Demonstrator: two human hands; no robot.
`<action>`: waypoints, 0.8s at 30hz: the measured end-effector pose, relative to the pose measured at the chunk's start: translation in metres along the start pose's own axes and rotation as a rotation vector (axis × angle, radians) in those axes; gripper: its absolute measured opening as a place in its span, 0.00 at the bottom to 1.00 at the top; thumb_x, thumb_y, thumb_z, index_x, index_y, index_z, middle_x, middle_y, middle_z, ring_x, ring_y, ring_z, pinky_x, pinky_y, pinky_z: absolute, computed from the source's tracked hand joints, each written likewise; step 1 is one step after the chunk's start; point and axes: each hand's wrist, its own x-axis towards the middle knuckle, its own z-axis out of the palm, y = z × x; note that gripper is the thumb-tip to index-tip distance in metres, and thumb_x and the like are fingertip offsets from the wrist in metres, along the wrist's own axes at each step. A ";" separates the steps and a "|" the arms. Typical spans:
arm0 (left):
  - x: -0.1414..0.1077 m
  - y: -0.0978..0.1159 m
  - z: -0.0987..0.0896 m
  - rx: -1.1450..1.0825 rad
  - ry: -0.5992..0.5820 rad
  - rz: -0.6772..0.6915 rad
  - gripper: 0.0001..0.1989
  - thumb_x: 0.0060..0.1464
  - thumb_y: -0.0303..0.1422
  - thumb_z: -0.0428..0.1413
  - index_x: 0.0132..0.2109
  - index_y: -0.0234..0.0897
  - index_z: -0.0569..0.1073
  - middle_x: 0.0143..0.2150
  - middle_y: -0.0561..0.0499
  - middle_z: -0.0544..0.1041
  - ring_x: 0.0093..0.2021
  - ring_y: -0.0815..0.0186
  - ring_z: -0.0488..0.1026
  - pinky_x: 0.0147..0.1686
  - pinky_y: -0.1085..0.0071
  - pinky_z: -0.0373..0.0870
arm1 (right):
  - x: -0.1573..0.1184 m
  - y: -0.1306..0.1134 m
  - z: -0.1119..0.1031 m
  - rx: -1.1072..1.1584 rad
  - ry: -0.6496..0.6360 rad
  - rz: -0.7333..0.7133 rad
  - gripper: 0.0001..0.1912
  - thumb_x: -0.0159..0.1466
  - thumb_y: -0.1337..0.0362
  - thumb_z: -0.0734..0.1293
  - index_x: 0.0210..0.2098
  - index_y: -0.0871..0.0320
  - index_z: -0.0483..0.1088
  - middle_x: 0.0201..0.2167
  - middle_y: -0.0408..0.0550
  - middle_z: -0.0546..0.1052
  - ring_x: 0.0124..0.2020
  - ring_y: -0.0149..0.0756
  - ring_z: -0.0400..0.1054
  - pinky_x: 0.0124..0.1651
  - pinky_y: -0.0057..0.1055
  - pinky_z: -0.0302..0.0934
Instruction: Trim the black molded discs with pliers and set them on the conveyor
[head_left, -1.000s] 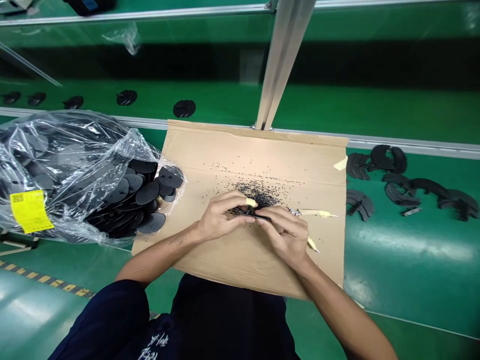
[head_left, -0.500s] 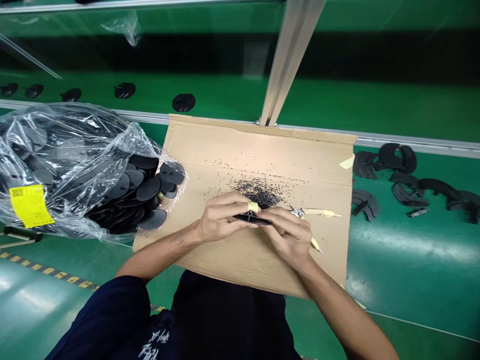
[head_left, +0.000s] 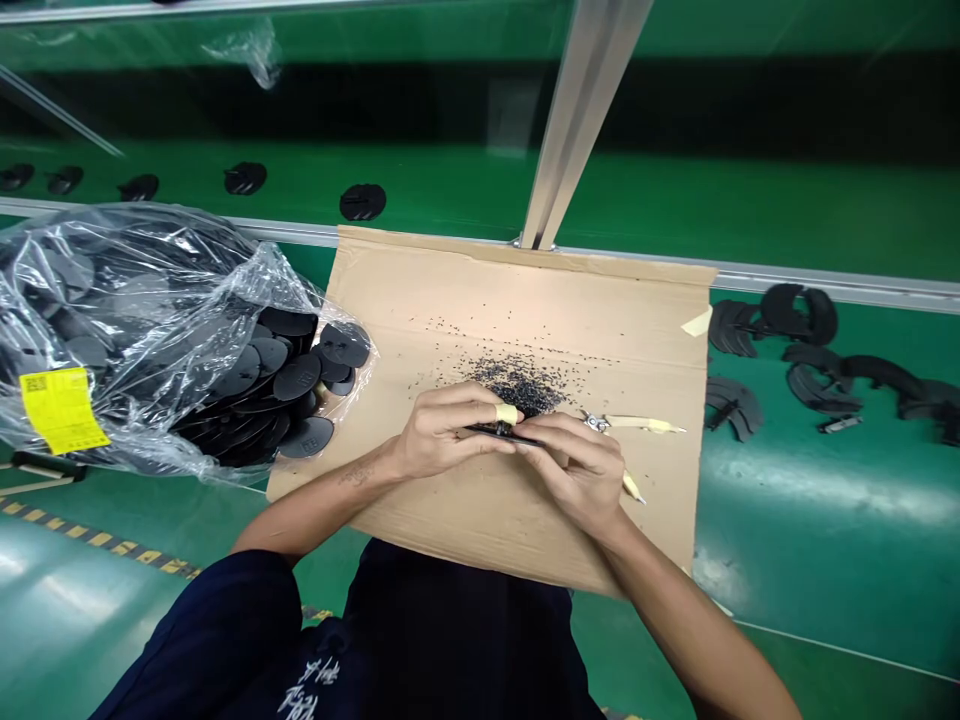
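Observation:
Between my two hands is a thin black disc (head_left: 504, 434), seen nearly edge-on above the cardboard sheet (head_left: 420, 510). My left hand (head_left: 446, 430) pinches its left side, with yellow tape (head_left: 507, 413) wrapped round one finger. On the other side, my right hand (head_left: 577, 460) grips the disc's right edge, fingers on top and thumb below. Part of the disc is hidden by the fingers. Just beyond the hands lies a scatter of tiny black bits (head_left: 525, 380). Nippers with yellowish handles (head_left: 637, 424) rest beside my right hand, partly covered by it.
A clear plastic bag (head_left: 150, 300) full of black discs bulges at the left, some spilling onto the cardboard. Curved black parts (head_left: 817, 380) lie on the green surface at right. Behind stand a metal post (head_left: 577, 120) and a row of black discs (head_left: 363, 202).
The disc has tipped slightly, so a little of its upper side with raised detail shows. Both hands keep their grip and have barely shifted.

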 end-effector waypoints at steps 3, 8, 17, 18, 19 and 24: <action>0.000 0.000 0.001 -0.026 -0.026 -0.032 0.20 0.58 0.42 0.64 0.53 0.35 0.79 0.39 0.45 0.81 0.39 0.66 0.78 0.39 0.70 0.79 | 0.000 0.000 0.000 0.017 0.014 0.030 0.10 0.62 0.71 0.73 0.41 0.52 0.82 0.37 0.46 0.83 0.35 0.35 0.77 0.39 0.34 0.73; -0.004 -0.002 0.005 -0.073 0.021 -0.117 0.13 0.60 0.36 0.64 0.51 0.37 0.79 0.41 0.46 0.82 0.41 0.66 0.79 0.41 0.69 0.78 | 0.005 0.000 0.000 -0.028 -0.021 0.091 0.07 0.65 0.63 0.73 0.43 0.52 0.80 0.39 0.47 0.82 0.38 0.37 0.77 0.42 0.36 0.73; -0.004 -0.009 0.005 -0.276 0.169 -0.542 0.15 0.57 0.42 0.64 0.44 0.34 0.80 0.42 0.46 0.84 0.41 0.65 0.81 0.42 0.71 0.78 | -0.020 -0.014 -0.080 -0.814 -0.299 0.118 0.30 0.68 0.49 0.66 0.66 0.53 0.63 0.64 0.61 0.67 0.68 0.60 0.58 0.63 0.61 0.61; -0.004 -0.010 0.004 -0.290 0.178 -0.568 0.16 0.56 0.42 0.65 0.44 0.34 0.80 0.41 0.46 0.84 0.41 0.65 0.81 0.41 0.72 0.78 | -0.025 -0.013 -0.089 -0.902 -0.308 0.144 0.31 0.69 0.48 0.65 0.67 0.54 0.62 0.64 0.62 0.66 0.68 0.63 0.56 0.63 0.63 0.61; -0.004 -0.010 0.004 -0.303 0.185 -0.586 0.16 0.56 0.43 0.65 0.43 0.34 0.80 0.41 0.47 0.84 0.40 0.66 0.81 0.41 0.72 0.78 | -0.030 -0.012 -0.096 -0.964 -0.319 0.166 0.32 0.69 0.49 0.64 0.67 0.56 0.61 0.63 0.64 0.66 0.68 0.64 0.57 0.61 0.63 0.61; -0.005 -0.009 0.004 -0.319 0.166 -0.619 0.16 0.54 0.41 0.66 0.44 0.35 0.81 0.42 0.46 0.84 0.42 0.65 0.81 0.42 0.71 0.79 | -0.036 -0.009 -0.106 -1.041 -0.359 0.229 0.28 0.70 0.53 0.62 0.65 0.57 0.63 0.55 0.63 0.71 0.51 0.56 0.71 0.45 0.50 0.71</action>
